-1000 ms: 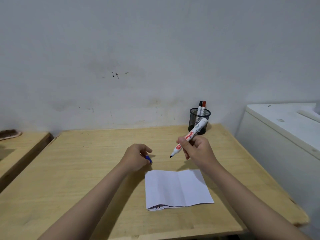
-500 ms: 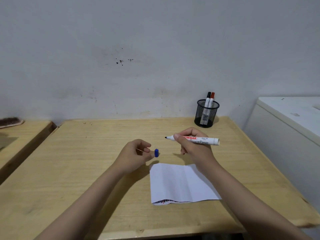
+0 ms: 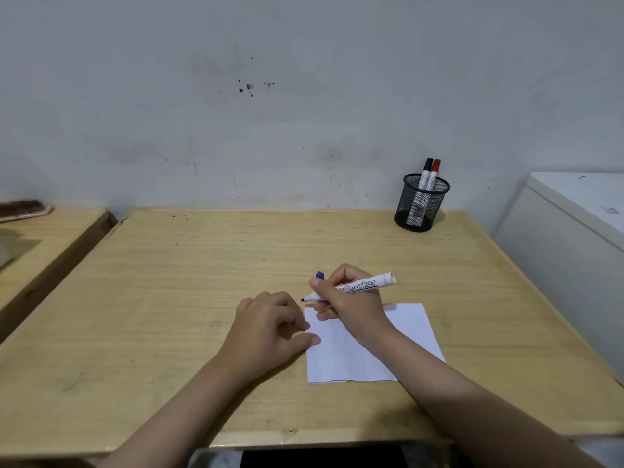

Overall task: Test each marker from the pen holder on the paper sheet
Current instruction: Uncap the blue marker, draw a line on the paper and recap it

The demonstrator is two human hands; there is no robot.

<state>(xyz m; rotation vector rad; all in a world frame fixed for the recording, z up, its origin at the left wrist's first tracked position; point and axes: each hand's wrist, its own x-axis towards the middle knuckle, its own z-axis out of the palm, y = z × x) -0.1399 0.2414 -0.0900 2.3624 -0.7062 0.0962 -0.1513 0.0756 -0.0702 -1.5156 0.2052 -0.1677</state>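
My right hand (image 3: 349, 307) grips a white marker (image 3: 369, 284) with its cap off, held like a pen. Its dark tip points left, just above the top left corner of the folded white paper sheet (image 3: 341, 361). My left hand (image 3: 266, 332) rests loosely curled at the paper's left edge, thumb touching the sheet, with nothing in it. A small blue cap (image 3: 319, 275) stands on the table just behind my right index finger. The black mesh pen holder (image 3: 422, 209) stands at the back right with a black-capped marker (image 3: 426, 168) and a red-capped marker (image 3: 435, 169) in it.
The wooden table (image 3: 169, 298) stands against a grey wall. A white cabinet (image 3: 574, 238) is close on the right. A lower wooden surface (image 3: 44, 241) on the left carries a brush (image 3: 22, 209) at its far end.
My left hand has let go of the blue cap, which now stands on the table, and has moved down onto the paper's edge. My right hand has lowered the marker towards the sheet.
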